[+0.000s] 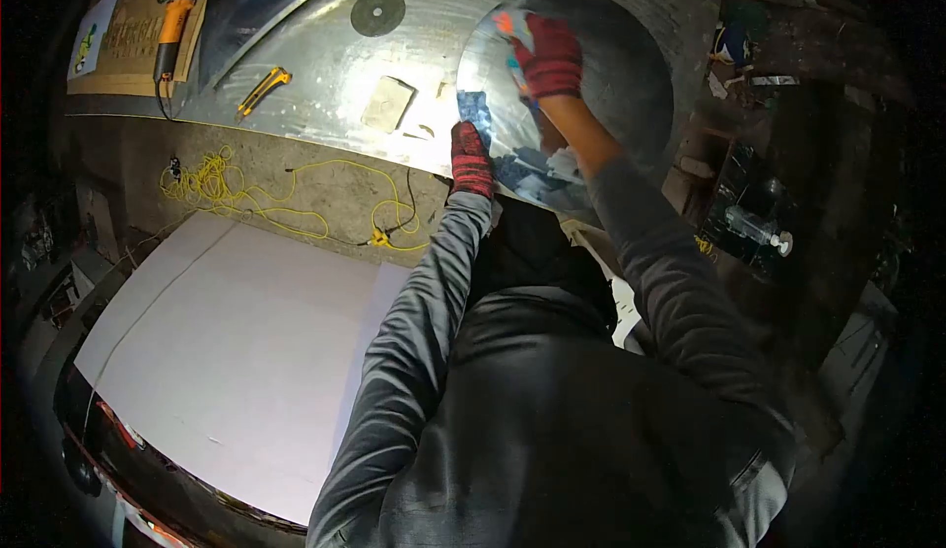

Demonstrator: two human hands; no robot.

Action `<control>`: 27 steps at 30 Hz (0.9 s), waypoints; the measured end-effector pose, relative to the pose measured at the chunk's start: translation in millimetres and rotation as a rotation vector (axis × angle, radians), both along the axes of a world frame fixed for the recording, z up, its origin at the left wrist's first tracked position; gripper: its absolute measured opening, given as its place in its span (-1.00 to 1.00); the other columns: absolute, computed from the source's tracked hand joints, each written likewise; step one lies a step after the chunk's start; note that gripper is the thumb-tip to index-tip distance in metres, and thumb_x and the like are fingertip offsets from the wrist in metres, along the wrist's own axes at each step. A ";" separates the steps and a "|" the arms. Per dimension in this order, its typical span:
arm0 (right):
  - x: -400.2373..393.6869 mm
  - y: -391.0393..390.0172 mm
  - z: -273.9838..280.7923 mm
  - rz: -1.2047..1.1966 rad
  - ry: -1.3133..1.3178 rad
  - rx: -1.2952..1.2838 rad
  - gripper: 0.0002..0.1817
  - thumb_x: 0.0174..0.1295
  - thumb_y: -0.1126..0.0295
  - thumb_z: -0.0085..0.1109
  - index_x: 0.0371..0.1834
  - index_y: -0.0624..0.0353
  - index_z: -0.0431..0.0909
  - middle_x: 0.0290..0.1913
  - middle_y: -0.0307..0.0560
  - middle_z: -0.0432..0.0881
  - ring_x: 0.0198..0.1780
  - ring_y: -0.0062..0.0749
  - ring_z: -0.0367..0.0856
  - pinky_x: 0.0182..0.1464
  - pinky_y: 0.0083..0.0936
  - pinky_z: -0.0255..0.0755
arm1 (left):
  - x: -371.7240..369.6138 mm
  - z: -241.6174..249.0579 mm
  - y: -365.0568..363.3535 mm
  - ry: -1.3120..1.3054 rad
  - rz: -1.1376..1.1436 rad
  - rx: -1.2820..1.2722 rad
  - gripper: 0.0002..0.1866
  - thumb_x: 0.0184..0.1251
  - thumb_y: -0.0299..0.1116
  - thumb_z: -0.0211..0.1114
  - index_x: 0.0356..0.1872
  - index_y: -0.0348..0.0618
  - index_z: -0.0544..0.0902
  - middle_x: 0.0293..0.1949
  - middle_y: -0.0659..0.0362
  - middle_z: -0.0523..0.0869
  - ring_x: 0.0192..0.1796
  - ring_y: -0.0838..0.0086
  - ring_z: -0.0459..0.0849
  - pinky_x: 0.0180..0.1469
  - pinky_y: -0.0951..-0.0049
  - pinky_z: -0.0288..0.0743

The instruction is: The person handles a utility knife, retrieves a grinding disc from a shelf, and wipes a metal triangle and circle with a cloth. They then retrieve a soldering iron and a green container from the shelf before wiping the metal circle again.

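Head view, looking down past your own grey-sleeved arms. Your left hand, in a red knitted glove, rests on the near left rim of a shiny round sheet-metal disc that lies on the large grey curved metal plate covering the desk. Its grip looks closed over the rim, though how firmly cannot be told. Your right hand, gloved the same way, presses flat on the far upper face of the disc; whether it holds a cloth or pad beneath the palm cannot be told, and its fingers appear curled.

The step in hand seems to be working or wiping the disc's surface while the left hand steadies it. The next move likely calls for steady edge pressure from the left hand and an even sweep of the right, kept clear of the sharp rim.

To the left lie a dark round grinding disc, a pale square block, a yellow-handled knife and an orange angle grinder. A tangled yellow cable runs nearer you, above a broad white board.
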State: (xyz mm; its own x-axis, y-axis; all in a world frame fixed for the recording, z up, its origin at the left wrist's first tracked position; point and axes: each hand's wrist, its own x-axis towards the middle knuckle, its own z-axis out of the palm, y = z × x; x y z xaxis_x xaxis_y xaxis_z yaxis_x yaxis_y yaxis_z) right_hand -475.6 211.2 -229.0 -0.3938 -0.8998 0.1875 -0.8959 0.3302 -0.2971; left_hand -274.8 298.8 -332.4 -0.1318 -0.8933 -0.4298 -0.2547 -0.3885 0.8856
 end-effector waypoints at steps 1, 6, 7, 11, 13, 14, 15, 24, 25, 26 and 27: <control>12.9 -9.3 -9.1 0.115 0.016 -0.067 -0.51 0.12 -0.02 0.24 0.09 -0.10 0.53 -0.04 0.04 0.59 -0.01 -0.06 0.58 -0.01 -0.15 0.47 | -2.0 -11.0 2.8 0.060 0.060 -0.010 -0.36 0.54 0.07 -0.13 0.32 -0.32 0.36 0.20 -0.04 0.50 0.16 0.17 0.47 0.26 0.27 0.31; 73.9 54.1 26.7 0.588 -0.084 0.305 -0.70 0.24 0.13 0.02 -0.02 -0.12 0.55 -0.20 -0.04 0.62 -0.14 -0.10 0.64 -0.18 -0.12 0.53 | -26.3 49.3 -10.5 0.524 0.382 0.204 -0.41 0.48 0.14 -0.04 0.16 -0.23 0.48 0.02 0.11 0.59 0.01 0.34 0.53 0.16 0.35 0.40; 70.2 59.6 23.6 0.591 -0.086 0.310 -0.70 0.24 0.13 0.02 -0.02 -0.12 0.55 -0.20 -0.04 0.62 -0.14 -0.10 0.64 -0.18 -0.12 0.53 | -27.2 43.6 -11.8 0.535 0.382 0.183 -0.43 0.47 0.12 -0.03 0.12 -0.21 0.50 -0.02 0.14 0.61 -0.03 0.36 0.56 0.12 0.36 0.42; 47.1 13.9 37.8 0.698 -0.001 0.523 -0.57 0.10 0.15 0.23 0.09 -0.15 0.53 -0.15 -0.09 0.60 -0.14 -0.19 0.60 -0.15 -0.18 0.50 | -37.7 55.5 -14.4 0.655 0.687 0.359 -0.43 0.51 0.11 -0.10 0.03 -0.23 0.59 -0.12 0.18 0.67 -0.11 0.40 0.61 0.03 0.37 0.48; 18.0 -24.5 28.3 0.513 0.002 0.247 -0.57 0.13 0.14 0.21 0.11 -0.14 0.55 -0.14 -0.04 0.60 -0.07 -0.13 0.61 -0.09 -0.18 0.51 | -40.4 75.4 -8.6 0.413 0.677 0.348 -0.36 0.51 0.16 -0.15 0.03 -0.26 0.60 -0.07 0.16 0.67 -0.11 0.39 0.61 0.04 0.36 0.47; 4.1 -43.3 -0.2 0.478 -0.043 0.000 -0.55 0.13 0.12 0.22 0.12 -0.12 0.54 -0.14 -0.01 0.59 -0.07 -0.11 0.60 -0.09 -0.17 0.51 | -38.3 65.4 -8.2 0.407 0.688 0.349 -0.36 0.51 0.16 -0.15 0.03 -0.26 0.60 -0.07 0.16 0.67 -0.11 0.39 0.61 0.04 0.36 0.47; 6.2 -43.0 1.0 0.444 -0.019 0.008 -0.54 0.12 0.11 0.24 0.13 -0.13 0.53 -0.14 -0.01 0.60 -0.07 -0.11 0.61 -0.10 -0.17 0.51 | -34.3 59.0 -12.8 0.473 0.659 0.317 -0.37 0.52 0.15 -0.15 0.03 -0.27 0.60 -0.07 0.15 0.67 -0.11 0.38 0.61 0.05 0.36 0.46; 44.2 124.2 38.9 0.774 -0.100 0.281 -0.51 -0.01 0.16 0.32 0.02 0.00 0.47 -0.20 -0.15 0.55 -0.13 -0.25 0.58 -0.21 -0.25 0.47 | -21.2 48.3 -15.2 0.759 0.783 0.494 -0.26 0.31 0.30 -0.02 0.22 -0.14 0.50 0.13 0.04 0.60 0.14 0.17 0.56 0.24 0.15 0.41; 37.5 139.5 38.5 0.788 -0.107 0.260 -0.53 -0.02 0.17 0.33 0.00 -0.02 0.49 -0.21 -0.15 0.55 -0.15 -0.26 0.57 -0.22 -0.25 0.47 | -27.3 59.2 -17.7 0.754 0.782 0.493 -0.26 0.31 0.30 -0.02 0.22 -0.14 0.50 0.13 0.04 0.60 0.14 0.17 0.56 0.24 0.15 0.41; 30.7 155.4 33.7 0.798 -0.113 0.239 -0.54 -0.03 0.18 0.34 -0.02 -0.04 0.50 -0.22 -0.15 0.54 -0.17 -0.27 0.56 -0.23 -0.25 0.46 | -31.9 65.9 -19.0 0.752 0.649 0.436 -0.23 0.31 0.32 -0.04 0.26 -0.15 0.46 0.15 0.04 0.59 0.15 0.18 0.56 0.24 0.14 0.41; 22.5 172.9 29.7 0.792 -0.118 0.240 -0.54 -0.03 0.18 0.34 -0.02 -0.04 0.50 -0.22 -0.15 0.54 -0.17 -0.27 0.56 -0.23 -0.25 0.46 | -35.7 72.1 -19.3 0.749 0.514 0.383 -0.20 0.32 0.34 -0.05 0.30 -0.15 0.42 0.17 0.04 0.57 0.16 0.19 0.56 0.23 0.14 0.42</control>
